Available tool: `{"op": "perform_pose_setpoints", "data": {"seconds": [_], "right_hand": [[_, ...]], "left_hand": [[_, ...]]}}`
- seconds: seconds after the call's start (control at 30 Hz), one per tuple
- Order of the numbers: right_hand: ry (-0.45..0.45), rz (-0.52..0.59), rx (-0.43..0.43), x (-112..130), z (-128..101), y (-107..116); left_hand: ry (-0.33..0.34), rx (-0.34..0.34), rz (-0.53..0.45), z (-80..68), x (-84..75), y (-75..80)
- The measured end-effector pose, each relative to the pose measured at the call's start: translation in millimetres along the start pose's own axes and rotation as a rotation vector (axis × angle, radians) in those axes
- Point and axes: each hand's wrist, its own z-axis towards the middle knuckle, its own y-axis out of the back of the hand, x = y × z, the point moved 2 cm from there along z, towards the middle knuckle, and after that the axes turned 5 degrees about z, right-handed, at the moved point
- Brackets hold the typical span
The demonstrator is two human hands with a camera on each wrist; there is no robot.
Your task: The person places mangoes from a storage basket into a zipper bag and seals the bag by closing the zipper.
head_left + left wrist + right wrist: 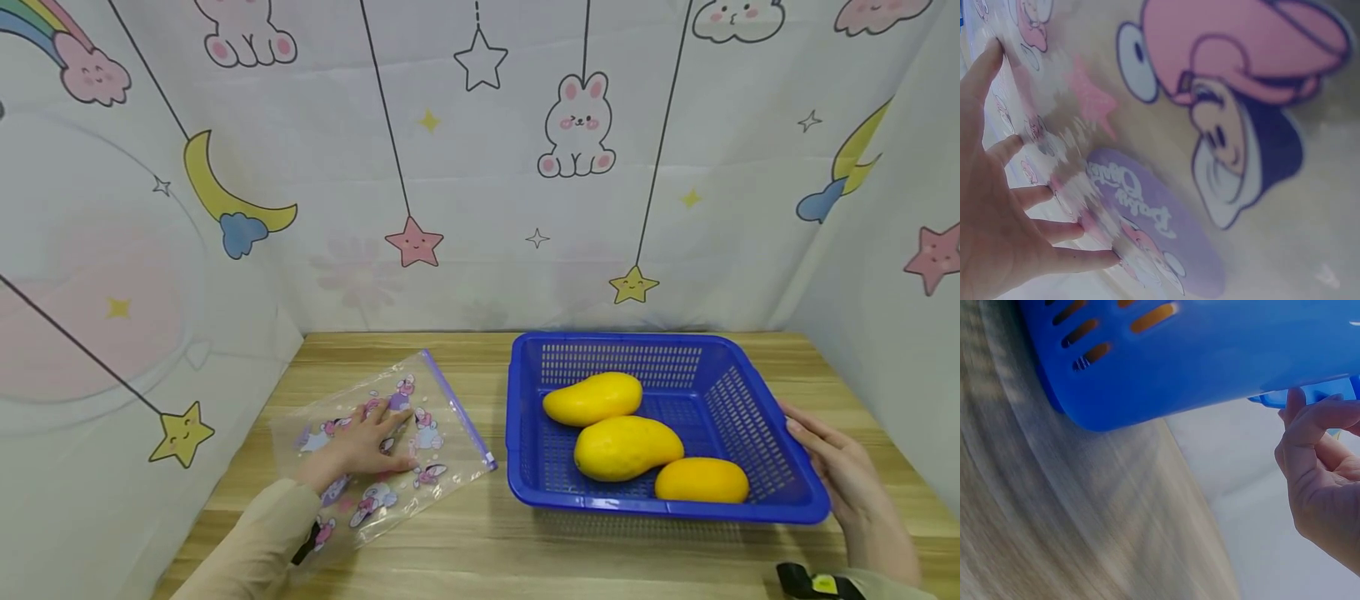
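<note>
Your left hand (365, 444) lay flat on the bag (390, 450), fingers (1054, 231) spread and straight, pressing it to the table (480, 550); the bag's purple zip edge ran along its far right side, beyond your fingertips. Your right hand (840, 467) rested against the right rim of the basket (525, 467), fingers lightly curled at the rim's underside, as the right wrist view showed; whether they truly gripped it could not be told. Three mangoes (624, 447) lay in the basket, to the left of that hand, the middle one touching its neighbours. Likely risks: the thin bag could slide or crumple under a flat palm, because nothing pinched it; the basket could tip towards you if lifted by one rim only, and the loose mangoes would then roll to its low side.
</note>
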Motion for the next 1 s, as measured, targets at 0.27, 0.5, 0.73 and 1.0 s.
{"op": "perform_pose_setpoints", "data": {"seconds": [0.27,0.5,0.73,1.0], "right_hand": [[-0.001,-0.011,-0.025,0.2,-0.5,0.3],[0.0,-0.01,-0.024,0.5,-0.7,-0.3],[0.004,-0.001,-0.011,1.2,-0.4,-1.1],[0.0,0.004,-0.011,0.9,-0.5,-1.1]], "left_hand": [[-0.011,0.015,-0.013,0.5,3.4,3.0],[-0.022,0.02,0.002,0.5,4.1,4.5],[-0.05,0.032,0.008,2.6,5.7,6.5],[-0.107,0.047,0.033,7.9,10.8,8.2]]}}
